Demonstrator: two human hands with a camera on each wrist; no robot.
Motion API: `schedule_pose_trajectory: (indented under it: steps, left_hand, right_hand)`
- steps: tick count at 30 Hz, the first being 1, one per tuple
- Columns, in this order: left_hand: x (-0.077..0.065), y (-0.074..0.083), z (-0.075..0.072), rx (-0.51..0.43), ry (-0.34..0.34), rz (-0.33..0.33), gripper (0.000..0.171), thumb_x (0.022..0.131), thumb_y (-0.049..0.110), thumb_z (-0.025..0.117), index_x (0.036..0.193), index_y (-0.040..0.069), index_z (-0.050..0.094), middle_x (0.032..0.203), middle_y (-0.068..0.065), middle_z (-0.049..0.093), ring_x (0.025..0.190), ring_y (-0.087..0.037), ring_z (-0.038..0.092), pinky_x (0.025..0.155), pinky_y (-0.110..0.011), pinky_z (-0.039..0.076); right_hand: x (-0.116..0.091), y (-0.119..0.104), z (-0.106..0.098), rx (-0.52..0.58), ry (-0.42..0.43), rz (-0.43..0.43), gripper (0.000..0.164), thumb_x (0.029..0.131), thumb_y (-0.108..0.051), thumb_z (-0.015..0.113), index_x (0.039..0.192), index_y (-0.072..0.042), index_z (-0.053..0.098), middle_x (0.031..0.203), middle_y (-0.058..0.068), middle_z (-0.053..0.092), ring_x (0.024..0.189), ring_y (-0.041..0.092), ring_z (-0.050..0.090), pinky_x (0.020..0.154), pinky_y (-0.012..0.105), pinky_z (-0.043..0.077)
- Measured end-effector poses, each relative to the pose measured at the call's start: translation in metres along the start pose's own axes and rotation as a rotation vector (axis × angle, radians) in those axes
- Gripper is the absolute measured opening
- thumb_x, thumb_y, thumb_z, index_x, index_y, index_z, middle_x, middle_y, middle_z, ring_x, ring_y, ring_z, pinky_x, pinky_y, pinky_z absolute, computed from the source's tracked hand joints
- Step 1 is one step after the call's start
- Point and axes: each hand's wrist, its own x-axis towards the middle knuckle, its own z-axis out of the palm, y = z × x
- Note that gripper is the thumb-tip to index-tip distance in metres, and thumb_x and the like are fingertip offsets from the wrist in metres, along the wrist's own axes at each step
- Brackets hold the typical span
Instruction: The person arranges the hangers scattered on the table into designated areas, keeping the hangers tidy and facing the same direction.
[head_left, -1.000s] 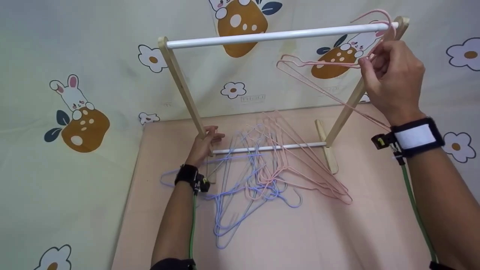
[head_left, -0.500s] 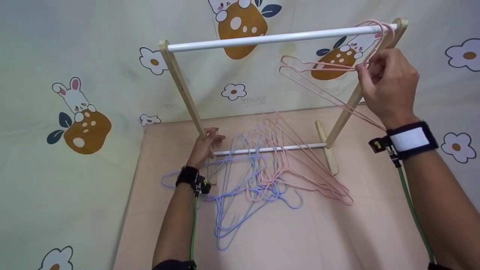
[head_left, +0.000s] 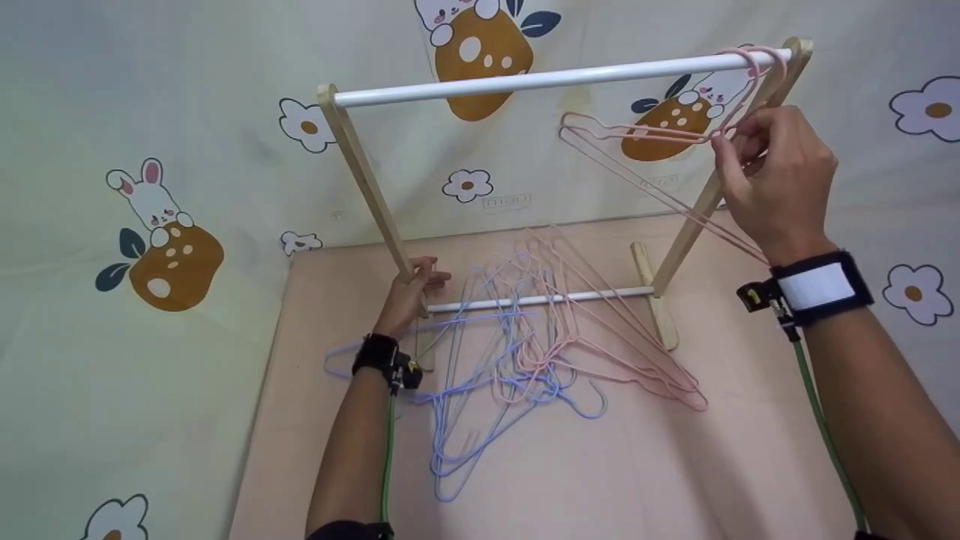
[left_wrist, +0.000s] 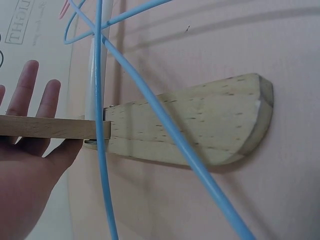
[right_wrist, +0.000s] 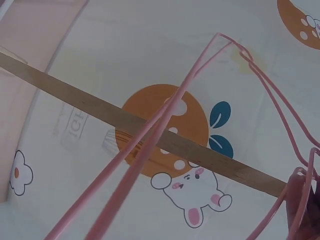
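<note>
My right hand (head_left: 784, 176) pinches two pink hangers (head_left: 637, 135) near the base of their hooks. Both hooks curve over the white top rod (head_left: 562, 76) at its right end, beside the wooden post. In the right wrist view, the pink hangers (right_wrist: 165, 115) stretch side by side across the scene, and only a bit of the hand shows in the corner. Low on the left, my left hand (head_left: 405, 296) rests against the rack's left post (head_left: 367, 180). The left wrist view shows its fingers (left_wrist: 24, 90) extended behind that post, with a blue hanger (left_wrist: 150, 95) crossing in front.
Below the rack, blue hangers (head_left: 480, 442) and more pink hangers (head_left: 622, 360) lie tangled over the lower white rod (head_left: 622, 291). The rack's right foot (head_left: 660, 322) stands on the pink surface (head_left: 600, 465). Behind is a patterned backdrop (head_left: 225, 97).
My right hand has lowered the pink hangers slightly, and the hook that stood above the top rod now sits down over it. The left hand stays at the post.
</note>
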Motion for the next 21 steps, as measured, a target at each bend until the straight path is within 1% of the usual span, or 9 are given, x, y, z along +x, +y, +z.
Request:
schedule_pose_trajectory:
  steps: [3, 7, 10, 13, 17, 21]
  left_hand:
    - [-0.001, 0.000, 0.000, -0.006, 0.001, -0.001, 0.049, 0.102, 0.049, 0.044, 0.132, 0.011, 0.051, 0.121, -0.021, 0.065, 0.121, -0.045, 0.054, 0.104, -0.061, 0.033]
    - [-0.001, 0.000, 0.001, -0.006, 0.005, 0.003, 0.048, 0.102, 0.049, 0.045, 0.131, 0.012, 0.052, 0.121, -0.020, 0.066, 0.122, -0.045, 0.054, 0.104, -0.061, 0.033]
    - [-0.001, -0.001, 0.001, -0.007, 0.003, 0.009, 0.049, 0.102, 0.049, 0.044, 0.131, 0.010, 0.052, 0.120, -0.021, 0.066, 0.121, -0.045, 0.054, 0.104, -0.060, 0.034]
    - [-0.002, -0.001, 0.001, -0.010, 0.000, 0.013, 0.048, 0.103, 0.047, 0.043, 0.132, 0.009, 0.051, 0.121, -0.022, 0.065, 0.122, -0.046, 0.053, 0.105, -0.060, 0.034]
    - [-0.002, 0.000, 0.001, -0.010, 0.000, 0.007, 0.049, 0.102, 0.049, 0.044, 0.132, 0.010, 0.051, 0.122, -0.023, 0.065, 0.122, -0.045, 0.053, 0.104, -0.063, 0.032]
    - [-0.003, 0.001, 0.001, 0.002, 0.006, -0.003, 0.050, 0.101, 0.052, 0.045, 0.132, 0.013, 0.052, 0.121, -0.021, 0.065, 0.122, -0.042, 0.054, 0.102, -0.064, 0.032]
  right_hand:
    - [-0.002, -0.002, -0.003, -0.031, 0.006, -0.003, 0.039, 0.097, -0.033, 0.061, 0.111, 0.004, 0.060, 0.095, 0.020, 0.059, 0.081, 0.028, 0.062, 0.069, 0.012, 0.035]
    - [-0.007, -0.004, -0.006, -0.076, 0.019, -0.028, 0.042, 0.098, -0.035, 0.058, 0.107, 0.006, 0.059, 0.095, 0.022, 0.056, 0.089, 0.033, 0.058, 0.070, 0.025, 0.039]
    - [-0.011, -0.007, -0.007, -0.082, 0.039, -0.047, 0.041, 0.097, -0.033, 0.059, 0.103, 0.007, 0.059, 0.094, 0.023, 0.055, 0.091, 0.036, 0.053, 0.072, 0.036, 0.039]
    - [-0.015, -0.010, -0.006, -0.067, 0.068, -0.070, 0.039, 0.095, -0.031, 0.063, 0.101, 0.007, 0.059, 0.092, 0.023, 0.054, 0.090, 0.038, 0.050, 0.074, 0.044, 0.037]
    - [-0.020, -0.013, -0.004, -0.063, 0.083, -0.119, 0.034, 0.093, -0.026, 0.066, 0.100, 0.006, 0.059, 0.090, 0.023, 0.056, 0.088, 0.040, 0.050, 0.073, 0.048, 0.037]
    - [-0.028, -0.016, -0.002, -0.063, 0.061, -0.170, 0.032, 0.092, -0.024, 0.067, 0.100, 0.006, 0.059, 0.092, 0.023, 0.057, 0.087, 0.040, 0.049, 0.068, 0.047, 0.038]
